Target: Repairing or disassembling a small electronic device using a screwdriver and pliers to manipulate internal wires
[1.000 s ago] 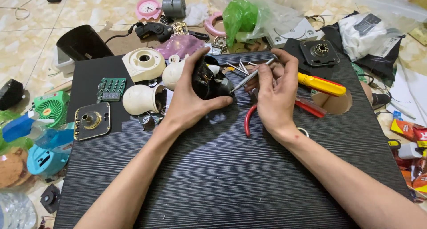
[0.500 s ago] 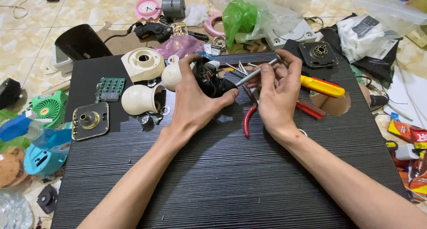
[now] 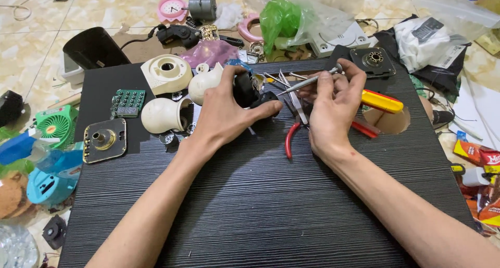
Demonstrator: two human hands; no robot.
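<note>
My left hand point(image 3: 226, 112) grips a small black device part point(image 3: 249, 89) on the black board point(image 3: 260, 205). My right hand point(image 3: 333, 106) pinches a thin metal screwdriver point(image 3: 307, 81) whose tip points left into the black part. Under my right hand lie red-handled pliers point(image 3: 289, 140) and a yellow-handled screwdriver point(image 3: 383, 100). Cream plastic shells point(image 3: 166, 73) and a second cream dome point(image 3: 159, 115) sit left of my left hand.
A green circuit board point(image 3: 126, 102) and a square metal plate point(image 3: 104, 139) lie at the board's left. A black square motor plate point(image 3: 372, 61) sits far right. A green bag point(image 3: 281, 18), pink clock point(image 3: 172, 8), small fans point(image 3: 54, 125) and scraps litter the tiled floor around.
The hands stay together over the black part; the screwdriver has shifted only slightly. The view has drifted a little.
</note>
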